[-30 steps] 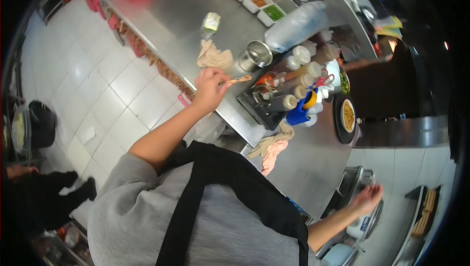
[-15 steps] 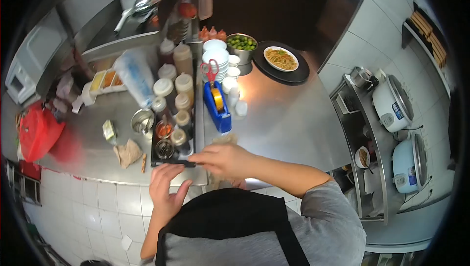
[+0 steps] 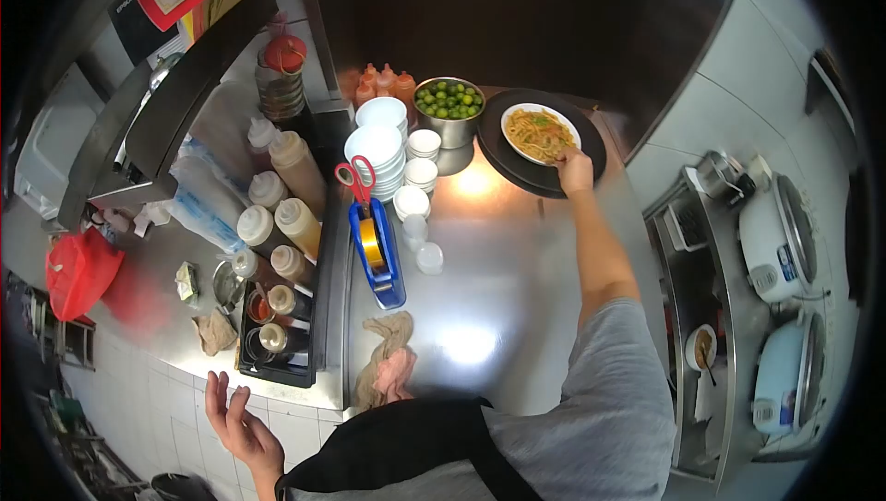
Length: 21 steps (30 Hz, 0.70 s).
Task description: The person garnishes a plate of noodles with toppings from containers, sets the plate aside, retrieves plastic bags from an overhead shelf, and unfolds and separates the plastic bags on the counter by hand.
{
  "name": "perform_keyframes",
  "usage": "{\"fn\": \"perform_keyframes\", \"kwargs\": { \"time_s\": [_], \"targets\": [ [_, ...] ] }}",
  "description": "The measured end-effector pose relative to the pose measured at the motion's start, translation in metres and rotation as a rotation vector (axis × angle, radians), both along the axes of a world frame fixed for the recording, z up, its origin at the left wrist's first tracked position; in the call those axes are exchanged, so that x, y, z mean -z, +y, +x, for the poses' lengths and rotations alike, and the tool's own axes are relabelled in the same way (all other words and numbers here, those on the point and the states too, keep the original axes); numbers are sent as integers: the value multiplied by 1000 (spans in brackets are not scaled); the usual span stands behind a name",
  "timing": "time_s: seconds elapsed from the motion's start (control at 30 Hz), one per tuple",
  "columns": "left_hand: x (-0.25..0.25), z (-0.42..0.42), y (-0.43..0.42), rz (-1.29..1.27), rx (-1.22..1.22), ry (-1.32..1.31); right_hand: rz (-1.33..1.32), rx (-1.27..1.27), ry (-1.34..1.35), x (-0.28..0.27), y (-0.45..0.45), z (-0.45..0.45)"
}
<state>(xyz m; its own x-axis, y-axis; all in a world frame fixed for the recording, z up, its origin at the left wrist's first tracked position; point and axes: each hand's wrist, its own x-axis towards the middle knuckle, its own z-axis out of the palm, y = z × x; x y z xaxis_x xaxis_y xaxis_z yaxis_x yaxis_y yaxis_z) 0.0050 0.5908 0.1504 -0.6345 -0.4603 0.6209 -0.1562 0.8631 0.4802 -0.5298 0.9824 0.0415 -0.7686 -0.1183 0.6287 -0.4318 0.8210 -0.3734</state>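
Noodles [image 3: 538, 137]: heaped in a white dish [image 3: 567, 122], on the black round stand [image 3: 517, 169] at the far side of the metal surface [image 3: 498, 289].
Right hand [image 3: 575, 172]: at the dish's near rim, fingers drawn together; I cannot tell whether they clamp it.
Left hand [image 3: 244, 432]: free, fingers apart, raised near the black bottle tray [image 3: 300, 376].
Fruit pot [image 3: 454, 135]: metal, filled with green fruit, just left of the stand.
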Motion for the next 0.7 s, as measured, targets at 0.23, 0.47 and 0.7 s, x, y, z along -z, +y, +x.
{"fn": "perform_keyframes", "kwargs": {
  "time_s": [0.23,0.47,0.7],
  "targets": [
    [-7,12,10,-80,-127,-47,264,137,-169,32,-5,-47],
    [-3,49,-8,-2,-88,200,-153,-497,469,-206,-158,100],
    [10,123,-42,14,-160,372,-18,-1112,452,-351,-354,273]
  ]
}}
